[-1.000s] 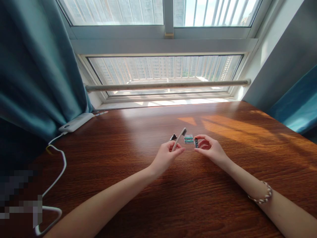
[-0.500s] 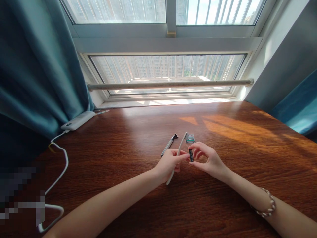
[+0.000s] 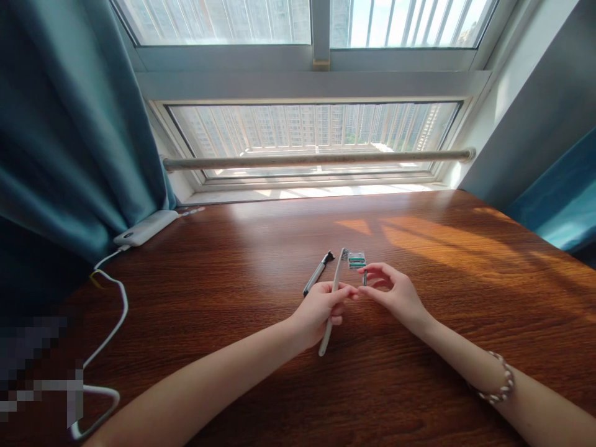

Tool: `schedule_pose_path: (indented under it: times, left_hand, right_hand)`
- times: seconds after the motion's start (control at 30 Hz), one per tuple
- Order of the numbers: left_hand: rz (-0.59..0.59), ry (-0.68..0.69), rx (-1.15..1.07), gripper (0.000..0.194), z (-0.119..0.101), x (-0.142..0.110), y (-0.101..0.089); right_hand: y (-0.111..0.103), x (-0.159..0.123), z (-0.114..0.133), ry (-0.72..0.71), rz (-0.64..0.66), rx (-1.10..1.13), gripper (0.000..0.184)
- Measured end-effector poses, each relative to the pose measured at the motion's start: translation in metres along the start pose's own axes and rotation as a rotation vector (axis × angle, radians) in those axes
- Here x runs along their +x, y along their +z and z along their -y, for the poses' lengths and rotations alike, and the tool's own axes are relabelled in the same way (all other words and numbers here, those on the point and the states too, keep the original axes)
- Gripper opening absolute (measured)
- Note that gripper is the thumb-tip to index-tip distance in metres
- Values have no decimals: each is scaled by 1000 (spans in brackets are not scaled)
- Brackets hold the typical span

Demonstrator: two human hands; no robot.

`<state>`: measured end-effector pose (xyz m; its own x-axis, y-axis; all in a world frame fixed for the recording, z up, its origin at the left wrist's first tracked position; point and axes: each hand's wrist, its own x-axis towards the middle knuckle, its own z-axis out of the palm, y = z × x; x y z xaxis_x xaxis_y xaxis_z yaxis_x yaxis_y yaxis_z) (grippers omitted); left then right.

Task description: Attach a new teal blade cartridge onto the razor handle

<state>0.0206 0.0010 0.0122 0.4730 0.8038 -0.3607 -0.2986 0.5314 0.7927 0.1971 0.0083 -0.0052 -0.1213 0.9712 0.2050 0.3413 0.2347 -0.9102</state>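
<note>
My left hand (image 3: 321,307) is closed round a white toothbrush (image 3: 334,292), whose bristle head points away from me. My right hand (image 3: 393,290) pinches a small dark razor cartridge (image 3: 364,277) between thumb and fingers, close to my left fingertips. Just behind the hands, a razor handle (image 3: 318,272) with a dark head lies on the wooden table (image 3: 261,347). A clear pack of green cartridges (image 3: 356,260) rests beside the brush head.
A white power bank (image 3: 146,227) sits at the table's back left, with a white cable (image 3: 109,329) running along the left edge. A teal curtain (image 3: 69,136) hangs on the left. A window with a rail (image 3: 316,160) runs along the far side.
Both hands drew back toward me from the cartridge pack. The toothbrush slid lower in my left hand, uncovering the razor handle. The cartridge in my right hand has turned edge-on.
</note>
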Motion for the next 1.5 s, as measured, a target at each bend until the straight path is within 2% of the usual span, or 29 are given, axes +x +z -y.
schedule_pose_path:
  times: [0.07,0.13,0.27,0.43,0.57,0.73,0.8,0.93,1.1,1.2,1.27,1.5]
  left_hand:
    - [-125,82,-4,15,-1,2,0]
    - [-210,125,-25,14,-2,5,0]
    - [-270,117,-96,23,-5,8,-1]
    - [-257,139,-120,23,-7,8,-2]
    - [-243,130,-111,23,-9,10,-4]
    - [-219,121,-86,20,-7,14,-9]
    - [-207,138,-74,19,-5,14,-10]
    - [-146,141,-61,24,-5,11,-10]
    - [-23,-5,-131,35,-7,6,-7]
    - [39,-136,-134,34,-8,5,-6]
    - [75,-176,-139,30,-8,5,-6]
    - [121,-159,-209,23,-16,2,-3]
  right_hand:
    - [-1,9,-9,23,-167,-210,35]
    - [1,20,-16,33,-232,-373,36]
    - [16,39,-16,15,-225,-592,35]
    - [33,55,-7,-4,-187,-752,30]
    - [31,49,-8,-9,-157,-764,26]
    - [24,19,-8,-38,-97,-706,26]
    - [18,11,-2,-123,-63,-635,28]
    - [4,6,19,-381,48,-516,34]
    - [-4,3,44,-555,190,-489,34]
    - [-5,1,50,-610,174,-544,28]
    - [-6,0,51,-630,158,-564,25]
    - [-14,2,47,-624,167,-541,35]
